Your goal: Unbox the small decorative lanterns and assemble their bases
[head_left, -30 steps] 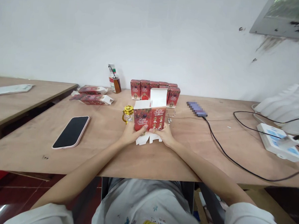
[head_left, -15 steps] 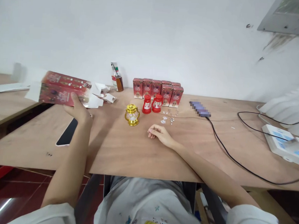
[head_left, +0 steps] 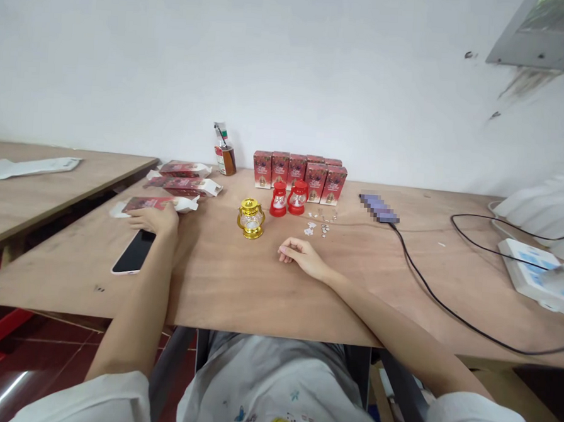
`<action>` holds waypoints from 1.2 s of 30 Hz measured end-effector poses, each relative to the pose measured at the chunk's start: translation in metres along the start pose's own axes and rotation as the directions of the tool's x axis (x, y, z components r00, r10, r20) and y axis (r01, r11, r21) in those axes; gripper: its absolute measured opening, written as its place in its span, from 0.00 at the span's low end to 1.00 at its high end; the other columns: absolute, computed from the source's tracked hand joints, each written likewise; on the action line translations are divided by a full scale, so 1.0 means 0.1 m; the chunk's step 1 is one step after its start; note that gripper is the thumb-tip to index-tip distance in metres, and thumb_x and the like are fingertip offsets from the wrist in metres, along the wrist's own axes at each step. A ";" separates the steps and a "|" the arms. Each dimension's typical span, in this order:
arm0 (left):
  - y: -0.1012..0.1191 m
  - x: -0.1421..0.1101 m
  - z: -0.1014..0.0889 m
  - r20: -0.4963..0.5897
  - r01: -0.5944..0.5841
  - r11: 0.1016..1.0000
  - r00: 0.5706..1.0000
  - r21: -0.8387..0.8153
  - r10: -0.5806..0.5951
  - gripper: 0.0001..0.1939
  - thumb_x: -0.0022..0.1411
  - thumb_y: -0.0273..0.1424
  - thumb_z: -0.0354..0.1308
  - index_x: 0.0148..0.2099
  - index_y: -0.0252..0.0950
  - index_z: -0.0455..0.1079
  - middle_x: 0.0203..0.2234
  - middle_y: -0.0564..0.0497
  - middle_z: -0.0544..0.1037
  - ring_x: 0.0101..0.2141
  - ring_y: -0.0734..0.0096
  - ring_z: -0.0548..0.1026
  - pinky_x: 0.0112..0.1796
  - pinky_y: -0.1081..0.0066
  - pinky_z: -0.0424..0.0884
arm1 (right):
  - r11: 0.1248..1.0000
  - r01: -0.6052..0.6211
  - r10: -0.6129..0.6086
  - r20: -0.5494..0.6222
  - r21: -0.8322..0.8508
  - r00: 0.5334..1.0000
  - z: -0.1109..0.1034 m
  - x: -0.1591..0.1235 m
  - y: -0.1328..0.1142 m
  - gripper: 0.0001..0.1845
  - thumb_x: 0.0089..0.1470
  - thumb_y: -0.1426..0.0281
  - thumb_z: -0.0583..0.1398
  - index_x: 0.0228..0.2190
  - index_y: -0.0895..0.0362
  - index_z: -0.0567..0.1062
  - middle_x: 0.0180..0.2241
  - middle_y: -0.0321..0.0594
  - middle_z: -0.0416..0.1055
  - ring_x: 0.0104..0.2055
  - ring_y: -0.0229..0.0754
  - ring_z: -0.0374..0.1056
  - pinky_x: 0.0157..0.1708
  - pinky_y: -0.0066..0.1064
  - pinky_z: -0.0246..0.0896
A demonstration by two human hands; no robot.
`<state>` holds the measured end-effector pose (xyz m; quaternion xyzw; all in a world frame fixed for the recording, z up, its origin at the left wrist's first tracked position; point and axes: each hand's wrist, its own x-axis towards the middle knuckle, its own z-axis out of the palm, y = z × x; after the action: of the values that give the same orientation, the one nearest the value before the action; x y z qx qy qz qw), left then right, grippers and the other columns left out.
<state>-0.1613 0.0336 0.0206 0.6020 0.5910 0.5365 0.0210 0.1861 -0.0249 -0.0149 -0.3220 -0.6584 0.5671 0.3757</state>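
An opened red carton with white flaps lies flat on the table at the left. My left hand is at its near side, fingers stretched out and touching or just beside it; the hand hides part of the carton. On the tabletop my right hand rests with loosely curled fingers, and nothing shows in it. Between the hands stands a gold lantern, upright. Two red lanterns, a left one and a right one, stand behind it. Small white pieces and button cells are scattered beyond my right hand.
Several closed red boxes stand by the wall. More opened cartons lie at the left, near a bottle. A black-screened phone sits below my left hand. At the right are a cabled phone and a power strip.
My left hand has come down with the opened carton, which was in the air and now lies on the table. Its fingers no longer grip it. My right hand has stayed put.
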 end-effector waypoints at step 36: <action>0.97 -0.81 0.80 0.420 -0.633 0.774 0.702 -0.004 0.576 0.30 0.56 0.36 0.57 0.61 0.40 0.58 0.48 0.42 0.72 0.47 0.57 0.71 0.46 0.61 0.66 | 0.917 0.156 -0.191 -0.059 -0.367 0.980 0.05 -0.09 -0.04 0.11 0.54 0.66 0.56 0.41 0.51 0.67 0.26 0.29 0.66 0.22 0.32 0.60 0.27 0.26 0.57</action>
<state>-0.0187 -0.0067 0.0002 0.8583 0.3791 0.3366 -0.0792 0.1865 -0.0350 -0.0128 -0.3518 -0.7590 0.3855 0.3893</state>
